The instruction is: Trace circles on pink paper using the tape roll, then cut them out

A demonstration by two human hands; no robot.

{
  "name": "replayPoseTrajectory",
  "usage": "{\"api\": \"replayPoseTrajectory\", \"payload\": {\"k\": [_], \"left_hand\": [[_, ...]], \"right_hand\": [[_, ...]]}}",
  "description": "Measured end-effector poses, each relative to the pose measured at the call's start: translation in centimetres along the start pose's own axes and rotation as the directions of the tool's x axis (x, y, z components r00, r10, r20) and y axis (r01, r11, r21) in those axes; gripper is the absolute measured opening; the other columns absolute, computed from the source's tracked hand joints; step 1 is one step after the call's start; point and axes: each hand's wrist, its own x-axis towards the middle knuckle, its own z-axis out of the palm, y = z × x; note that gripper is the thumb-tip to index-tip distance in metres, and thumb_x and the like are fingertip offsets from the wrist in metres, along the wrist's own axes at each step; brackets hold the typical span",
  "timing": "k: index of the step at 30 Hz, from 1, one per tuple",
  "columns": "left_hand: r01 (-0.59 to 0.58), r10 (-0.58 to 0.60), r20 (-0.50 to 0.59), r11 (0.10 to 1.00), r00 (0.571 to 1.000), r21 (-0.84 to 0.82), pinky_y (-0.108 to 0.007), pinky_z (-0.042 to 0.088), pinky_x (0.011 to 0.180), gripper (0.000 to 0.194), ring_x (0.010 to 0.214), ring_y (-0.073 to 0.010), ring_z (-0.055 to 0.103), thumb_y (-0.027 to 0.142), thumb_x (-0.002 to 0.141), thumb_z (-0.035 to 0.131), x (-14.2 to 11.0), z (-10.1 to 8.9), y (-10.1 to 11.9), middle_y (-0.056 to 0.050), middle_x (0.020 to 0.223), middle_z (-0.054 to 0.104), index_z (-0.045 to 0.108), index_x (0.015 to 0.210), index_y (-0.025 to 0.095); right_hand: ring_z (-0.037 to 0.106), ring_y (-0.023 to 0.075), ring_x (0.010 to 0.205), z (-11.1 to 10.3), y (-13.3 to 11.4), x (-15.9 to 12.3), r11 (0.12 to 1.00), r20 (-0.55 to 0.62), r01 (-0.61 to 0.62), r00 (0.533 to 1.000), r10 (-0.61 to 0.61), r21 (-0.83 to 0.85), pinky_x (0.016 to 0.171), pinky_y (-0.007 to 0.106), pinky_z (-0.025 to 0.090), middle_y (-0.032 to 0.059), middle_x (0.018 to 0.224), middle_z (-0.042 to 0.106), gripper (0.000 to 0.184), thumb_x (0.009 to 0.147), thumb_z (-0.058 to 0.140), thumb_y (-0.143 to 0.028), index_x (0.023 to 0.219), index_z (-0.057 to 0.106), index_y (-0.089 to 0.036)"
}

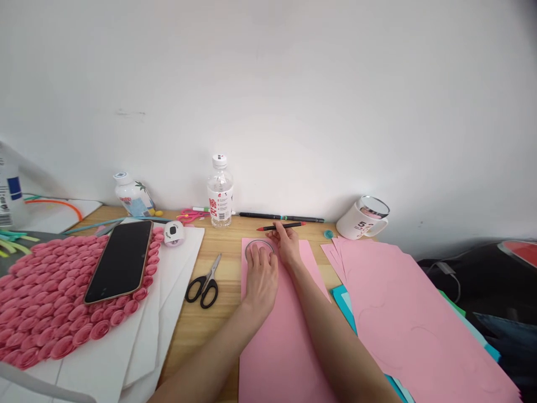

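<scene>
My left hand [262, 280] lies over a round clear lid with a dark rim [251, 244], its bent fingers holding it down on a pink sheet of paper [281, 347]. Part of the lid is hidden under the fingers. Close beside it, my right hand [287, 243] is closed on a black pen with red ends [287, 225]. The pen is held almost level above the paper's far edge, its red tip pointing left. Left of the paper, black-handled scissors [203, 286] lie on the wooden table.
At left, a phone [121, 260] rests on rows of pink paper rolls [46, 291]. A water bottle [220, 196] and a dark marker [281, 216] are by the wall. At right are a white mug [361, 218] and loose pink sheets [411, 313].
</scene>
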Motion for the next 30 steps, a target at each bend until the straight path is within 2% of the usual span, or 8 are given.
{"api": "replayPoseTrajectory", "payload": {"k": [3,6,12,17,20,24,30], "left_hand": [[-0.009,0.009,-0.039,1.000,0.999,-0.005,-0.054,0.036,0.102,0.040,0.123,-0.0327,0.045,0.000,0.081,0.038,0.3,0.7,-0.4,-0.019,0.123,0.053,0.055,0.116,0.007],[-0.005,0.004,-0.039,1.000,0.999,-0.004,-0.055,0.035,0.102,0.042,0.125,-0.0341,0.043,0.001,0.080,0.039,0.2,1.2,-0.5,-0.019,0.125,0.052,0.055,0.119,0.009],[-0.004,0.003,-0.021,0.999,1.000,-0.053,-0.058,0.033,0.104,0.045,0.127,-0.0351,0.040,0.002,0.080,0.039,0.0,1.2,-0.5,-0.020,0.128,0.049,0.053,0.123,0.010],[0.007,-0.007,-0.002,0.997,1.000,-0.080,-0.057,0.033,0.104,0.046,0.128,-0.0354,0.039,0.002,0.081,0.039,0.0,1.6,-0.6,-0.019,0.128,0.049,0.051,0.125,0.010],[0.020,-0.021,-0.003,0.992,1.000,-0.126,-0.057,0.032,0.105,0.047,0.130,-0.0360,0.037,0.000,0.080,0.040,0.0,2.0,-0.6,-0.022,0.130,0.047,0.052,0.124,0.009],[0.046,-0.049,-0.014,0.989,0.999,-0.140,-0.058,0.032,0.105,0.048,0.131,-0.0352,0.035,0.000,0.080,0.040,0.1,2.4,-0.5,-0.020,0.134,0.045,0.054,0.124,0.013],[0.055,-0.052,0.026,0.988,0.998,-0.144,-0.056,0.033,0.104,0.046,0.132,-0.0354,0.035,0.000,0.080,0.041,0.2,2.1,-0.6,-0.019,0.137,0.045,0.056,0.121,0.015]], "right_hand": [[0.063,0.0148,0.062,0.1,0.0,-0.2,0.997,0.020,-0.002,1.000,0.004,-0.075,0.073,0.032,0.054,-0.0019,0.060,0.059,0.033,0.068,0.072,-0.046,0.074,0.060,-0.017],[0.065,0.0165,0.064,0.2,0.2,-0.2,0.992,0.044,-0.006,0.999,0.012,-0.123,0.074,0.035,0.055,0.0006,0.065,0.063,0.035,0.071,0.067,-0.050,0.079,0.058,-0.017],[0.066,0.0162,0.072,0.3,0.6,-0.3,0.988,0.094,0.077,0.993,-0.064,-0.132,0.076,0.036,0.057,0.0003,0.077,0.064,0.035,0.073,0.066,-0.048,0.089,0.052,-0.020],[0.067,0.0150,0.072,0.2,0.8,-0.2,0.989,0.123,0.073,0.991,-0.057,-0.131,0.074,0.034,0.057,0.0006,0.083,0.064,0.037,0.073,0.066,-0.046,0.094,0.048,-0.021],[0.067,0.0147,0.070,0.5,0.8,0.4,0.984,0.190,0.059,0.981,-0.025,-0.171,0.072,0.033,0.056,0.0001,0.083,0.065,0.040,0.073,0.066,-0.045,0.099,0.047,-0.021],[0.066,0.0145,0.068,1.2,0.4,1.3,0.966,0.280,0.063,0.960,0.010,-0.251,0.069,0.033,0.056,-0.0008,0.080,0.065,0.044,0.071,0.066,-0.042,0.105,0.047,-0.021],[0.065,0.0144,0.068,2.0,0.3,1.8,0.947,0.405,0.090,0.913,0.045,-0.307,0.067,0.031,0.056,-0.0019,0.076,0.064,0.042,0.076,0.062,-0.039,0.111,0.046,-0.021]]}}
